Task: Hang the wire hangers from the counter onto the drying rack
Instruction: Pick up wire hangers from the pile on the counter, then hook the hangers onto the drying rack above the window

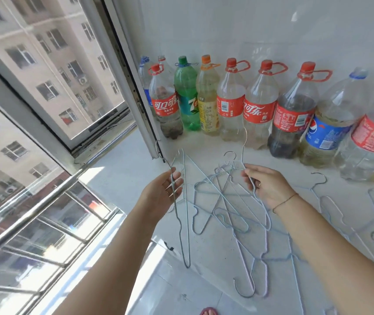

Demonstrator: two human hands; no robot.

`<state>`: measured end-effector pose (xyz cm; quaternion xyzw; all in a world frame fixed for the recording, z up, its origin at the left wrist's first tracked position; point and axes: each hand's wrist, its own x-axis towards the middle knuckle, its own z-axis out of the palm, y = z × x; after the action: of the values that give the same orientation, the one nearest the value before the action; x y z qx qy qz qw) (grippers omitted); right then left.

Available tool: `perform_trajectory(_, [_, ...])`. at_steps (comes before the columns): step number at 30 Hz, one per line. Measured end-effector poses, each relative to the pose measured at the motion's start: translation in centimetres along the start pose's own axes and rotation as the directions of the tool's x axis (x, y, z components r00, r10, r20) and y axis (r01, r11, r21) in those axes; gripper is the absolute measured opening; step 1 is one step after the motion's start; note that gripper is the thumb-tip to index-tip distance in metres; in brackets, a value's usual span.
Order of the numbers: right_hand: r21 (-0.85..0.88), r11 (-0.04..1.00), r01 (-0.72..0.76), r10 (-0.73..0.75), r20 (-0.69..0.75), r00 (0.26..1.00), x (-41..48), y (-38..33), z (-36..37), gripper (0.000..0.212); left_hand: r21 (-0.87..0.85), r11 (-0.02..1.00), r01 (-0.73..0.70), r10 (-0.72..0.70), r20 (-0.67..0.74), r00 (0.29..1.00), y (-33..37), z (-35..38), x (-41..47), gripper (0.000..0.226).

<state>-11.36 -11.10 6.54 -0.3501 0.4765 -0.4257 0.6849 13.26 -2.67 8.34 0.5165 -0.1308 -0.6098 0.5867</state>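
Several pale blue wire hangers (pixel 222 208) lie tangled on the white counter (pixel 122 173). My left hand (pixel 165 192) grips one hanger (pixel 187 235) by its wire, and that hanger hangs down past the counter's front edge. My right hand (pixel 265 187) pinches the neck of another hanger (pixel 244 151), whose hook points up toward the bottles. More hangers (pixel 340 214) lie on the counter to the right. Outside the open window, the metal bars of the drying rack (pixel 33 201) run at lower left.
A row of large plastic bottles (pixel 258 103) stands along the tiled wall at the back of the counter. The open window sash (pixel 136 92) rises left of the bottles. Below the counter edge I see floor tiles (pixel 181 292) and a toe in a sandal (pixel 208 311).
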Motion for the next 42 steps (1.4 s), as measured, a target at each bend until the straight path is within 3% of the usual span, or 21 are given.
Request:
perform_trajectory(6, [0.002,1.000,-0.023,0.021,0.300,0.954,-6.5,-1.2,3.5,0.013,-0.067,0.984,-0.168,0.160,-0.101,0.982,0.1,-1.9,-10.2,0.015])
perform_trajectory(13, [-0.083,0.995,-0.054,0.090,0.528,0.845,-15.1,-0.6,8.8,0.013,-0.090,0.934,-0.347,0.322,-0.215,0.922,-0.7,-6.0,-23.7,0.023])
perform_trajectory(21, [-0.213,0.964,-0.156,0.264,0.791,0.552,-28.2,3.5,18.8,0.017,-0.099,0.838,-0.536,0.447,-0.436,0.781,-2.5,-13.9,-41.4,0.035])
perform_trajectory(25, [-0.273,0.943,-0.192,0.329,0.860,0.390,-37.1,6.6,24.3,0.018,-0.079,0.772,-0.631,0.503,-0.532,0.682,-3.7,-18.4,-51.4,0.024])
perform_trajectory(29, [-0.315,0.927,-0.204,0.361,0.898,0.250,-47.2,9.9,29.1,0.026,-0.037,0.725,-0.688,0.523,-0.620,0.585,-5.2,-22.8,-61.3,0.030])
perform_trajectory(38, [-0.346,0.909,-0.234,0.369,0.928,0.061,-67.5,17.2,38.6,0.028,0.113,0.727,-0.677,0.501,-0.761,0.413,-7.3,-32.6,-81.3,0.032])
perform_trajectory(42, [-0.322,0.923,-0.212,0.324,0.946,-0.022,-74.6,18.3,42.5,0.028,0.180,0.701,-0.690,0.535,-0.773,0.342,-6.3,-36.1,-87.6,0.023])
